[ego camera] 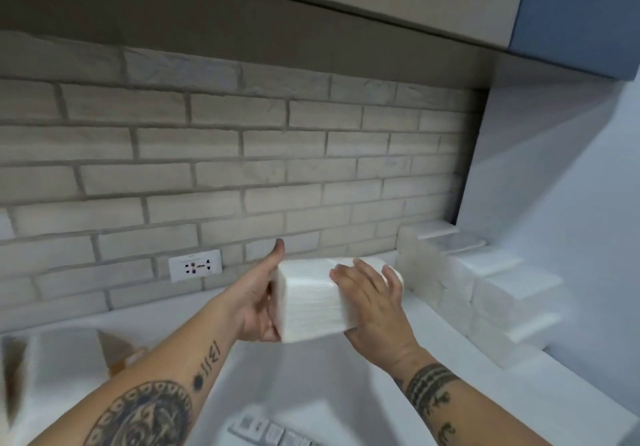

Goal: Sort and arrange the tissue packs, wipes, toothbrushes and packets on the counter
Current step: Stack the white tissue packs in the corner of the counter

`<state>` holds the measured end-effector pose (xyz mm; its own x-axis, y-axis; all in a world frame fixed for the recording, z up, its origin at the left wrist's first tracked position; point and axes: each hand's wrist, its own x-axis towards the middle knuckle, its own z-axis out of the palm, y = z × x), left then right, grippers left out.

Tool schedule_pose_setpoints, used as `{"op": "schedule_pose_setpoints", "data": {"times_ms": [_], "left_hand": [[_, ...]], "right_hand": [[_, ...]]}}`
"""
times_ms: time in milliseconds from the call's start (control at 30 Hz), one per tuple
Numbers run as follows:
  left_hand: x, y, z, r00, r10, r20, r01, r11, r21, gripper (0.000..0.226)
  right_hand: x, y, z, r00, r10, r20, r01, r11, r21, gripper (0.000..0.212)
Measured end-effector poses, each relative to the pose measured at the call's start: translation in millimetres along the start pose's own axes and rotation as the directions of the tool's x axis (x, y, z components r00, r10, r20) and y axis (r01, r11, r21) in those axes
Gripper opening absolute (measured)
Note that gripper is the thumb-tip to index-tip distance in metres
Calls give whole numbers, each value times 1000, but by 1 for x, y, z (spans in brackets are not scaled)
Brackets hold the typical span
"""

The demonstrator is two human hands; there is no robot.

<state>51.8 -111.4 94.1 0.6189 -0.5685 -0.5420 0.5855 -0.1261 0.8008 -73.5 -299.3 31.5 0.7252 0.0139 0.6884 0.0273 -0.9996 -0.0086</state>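
A wall socket (195, 265) sits left; the left hand (258, 302) and right hand (372, 302) clamp a white tissue pack (308, 302) above the counter (311, 376) — fingers wrapped round its ends — with stacked packs (485, 293) against the right wall.

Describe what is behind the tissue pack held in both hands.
Behind the tissue pack are the brick wall and, to its right, stacked tissue packs along the side wall. The counter strip directly behind it is covered.

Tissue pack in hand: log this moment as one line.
left hand: holds pack end | right hand: grips far side | tissue pack: lifted above counter | stacked packs: at right wall
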Motion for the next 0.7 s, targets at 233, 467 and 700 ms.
{"op": "schedule_pose_setpoints", "data": {"times_ms": [233,467,700], "left_hand": [[80,17,107,994,101,-38,-101,995,-5,34],[168,29,218,979,206,11,-202,967,-156,28],[238,45,302,957,288,49,-279,952,-128,35]], "right_hand": [[8,125,-1,981,164,101,-155,984,-90,111],[13,244,-14,805,546,231,-567,595,570,90],[62,345,25,313,840,443,-592,-192,782,119]]}}
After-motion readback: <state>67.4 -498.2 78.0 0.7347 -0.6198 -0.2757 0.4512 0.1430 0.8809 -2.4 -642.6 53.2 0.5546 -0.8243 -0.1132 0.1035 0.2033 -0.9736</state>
